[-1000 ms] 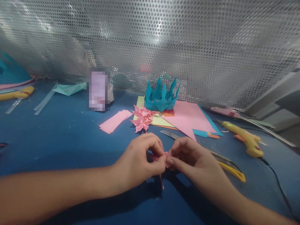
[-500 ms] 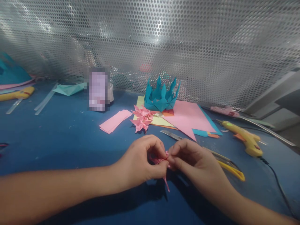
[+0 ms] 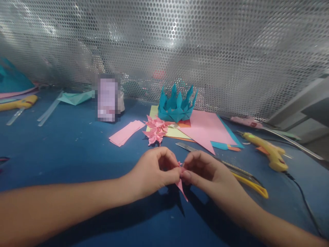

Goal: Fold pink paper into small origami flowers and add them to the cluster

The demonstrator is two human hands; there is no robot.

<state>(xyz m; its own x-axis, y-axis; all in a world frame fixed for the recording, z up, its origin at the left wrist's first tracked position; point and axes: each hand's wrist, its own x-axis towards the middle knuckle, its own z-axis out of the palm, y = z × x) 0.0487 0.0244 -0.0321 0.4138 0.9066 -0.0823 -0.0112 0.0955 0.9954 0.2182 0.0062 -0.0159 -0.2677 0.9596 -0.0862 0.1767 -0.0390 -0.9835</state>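
Note:
Between my two hands is a small pink folded-paper piece [image 3: 182, 189], raised a little over the blue table, with one long pointed tip hanging down. My left hand [image 3: 156, 169] pinches it between thumb and fingers. From the other side my right hand [image 3: 210, 173] grips it with thumb and forefinger; the fingers hide most of its shape. Beyond my hands lie pink folded-paper flowers [image 3: 156, 132] in a cluster. A craft knife with a yellow handle [image 3: 253, 185] lies behind and to the right of my right hand, its blade pointing left.
Pink paper strips [image 3: 125, 133] lie left of the flowers. A blue paper crown [image 3: 177, 108] stands on coloured sheets [image 3: 205, 127]. At right rests a yellow glue gun [image 3: 269, 151] with its cord. Glue sticks [image 3: 50, 108] and a propped phone [image 3: 107, 99] are at left. A perforated metal panel [image 3: 144, 44] closes the back.
The pink paper piece has turned in my fingers, and its hanging tip shows broader and slightly higher. Both hands have shifted only slightly, still pinching it.

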